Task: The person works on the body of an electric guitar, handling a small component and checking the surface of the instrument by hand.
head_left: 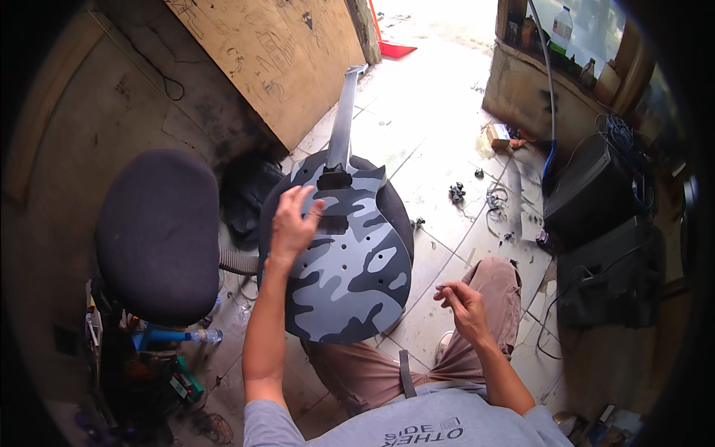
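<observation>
Pale floor tiles [439, 167] are catching bright daylight at the far end of the room, where a wooden board [275, 59] covered in drawings is leaning on the left. A dark padded backrest [158, 238] is standing to the person's left.

The left hand [294, 223] is hovering over or resting on the left side of the guitar [346, 287]; I cannot tell whether it is making contact. Its fingers are slightly bent and spreading apart from the thumb, and it is gripping nothing visible. The right hand [462, 305] is hanging well apart from the guitar, near the right knee [495, 279]. Its fingers are curling toward the thumb; whether the tips are meeting, or pinching something small, I cannot tell.

The guitar, patterned in grey camouflage, is lying face up on a dark round seat [400, 216] in front of the person. Its long axis is running away from the person, with the neck [342, 123] pointing toward the daylight and tilting slightly right.

On the ledge at upper right, a clear bottle [561, 31] is holding green liquid low down, and a smaller bottle [588, 72] is standing nearby, its contents unclear. Another clear bottle [205, 336] is lying below the backrest.
</observation>
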`<state>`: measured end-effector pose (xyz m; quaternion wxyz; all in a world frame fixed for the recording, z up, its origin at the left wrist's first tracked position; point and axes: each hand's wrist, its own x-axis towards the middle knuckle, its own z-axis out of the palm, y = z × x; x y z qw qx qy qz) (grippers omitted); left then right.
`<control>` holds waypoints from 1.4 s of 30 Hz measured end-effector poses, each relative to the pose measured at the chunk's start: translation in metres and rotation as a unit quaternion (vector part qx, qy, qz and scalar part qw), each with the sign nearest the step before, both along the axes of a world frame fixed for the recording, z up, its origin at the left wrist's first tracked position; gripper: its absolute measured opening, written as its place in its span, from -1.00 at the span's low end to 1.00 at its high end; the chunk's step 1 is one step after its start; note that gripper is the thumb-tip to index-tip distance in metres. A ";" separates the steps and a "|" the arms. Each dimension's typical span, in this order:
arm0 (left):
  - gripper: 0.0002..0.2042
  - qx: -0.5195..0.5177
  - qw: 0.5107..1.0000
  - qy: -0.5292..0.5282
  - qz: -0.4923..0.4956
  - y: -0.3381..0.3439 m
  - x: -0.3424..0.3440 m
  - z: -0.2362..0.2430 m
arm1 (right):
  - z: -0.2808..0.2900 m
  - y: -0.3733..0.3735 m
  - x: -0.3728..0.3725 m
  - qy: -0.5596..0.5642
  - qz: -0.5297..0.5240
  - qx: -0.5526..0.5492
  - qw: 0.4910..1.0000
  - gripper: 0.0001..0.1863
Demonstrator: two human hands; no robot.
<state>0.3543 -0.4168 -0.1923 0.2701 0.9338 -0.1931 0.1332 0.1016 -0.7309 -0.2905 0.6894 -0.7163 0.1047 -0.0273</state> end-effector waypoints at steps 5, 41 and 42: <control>-0.43 -0.084 0.966 0.219 0.112 0.085 0.022 -0.033 | 0.051 0.017 0.030 -0.073 0.015 -0.045 0.996 -0.85; 0.10 -0.192 0.917 0.342 0.065 0.107 0.009 -0.045 | 0.029 0.017 0.081 -0.208 0.040 -0.166 0.963 -0.88; 0.11 -0.196 0.915 0.346 0.063 0.107 0.010 -0.045 | 0.028 0.016 0.080 -0.217 0.041 -0.165 0.961 -0.88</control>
